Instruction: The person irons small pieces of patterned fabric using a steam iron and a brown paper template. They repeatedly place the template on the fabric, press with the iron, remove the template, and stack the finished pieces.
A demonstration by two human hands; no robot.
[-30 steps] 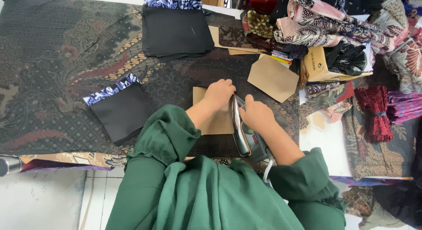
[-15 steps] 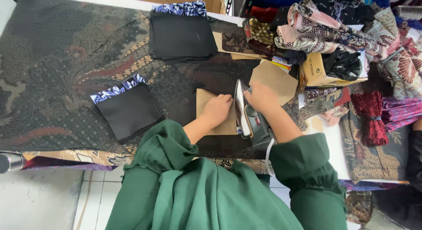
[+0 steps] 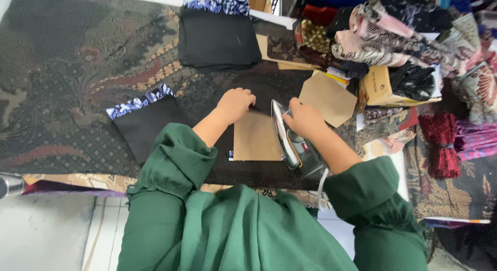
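Note:
My right hand (image 3: 305, 118) grips the handle of a clothes iron (image 3: 290, 141), which stands tilted on its edge along the right side of a brown card template (image 3: 256, 139). My left hand (image 3: 235, 103) rests with curled fingers on the top left corner of that template, over black fabric on the dark patterned ironing cloth (image 3: 77, 69). Both arms wear green sleeves.
A folded black piece with a blue-and-white patterned edge (image 3: 142, 120) lies to the left. A stack of similar black pieces (image 3: 217, 38) sits at the back. A second brown card (image 3: 329, 97) lies to the right, beside heaps of patterned fabrics (image 3: 393, 32).
My left hand slid from the middle of the template up to its top left corner. The iron shifted slightly toward me along the template's right edge.

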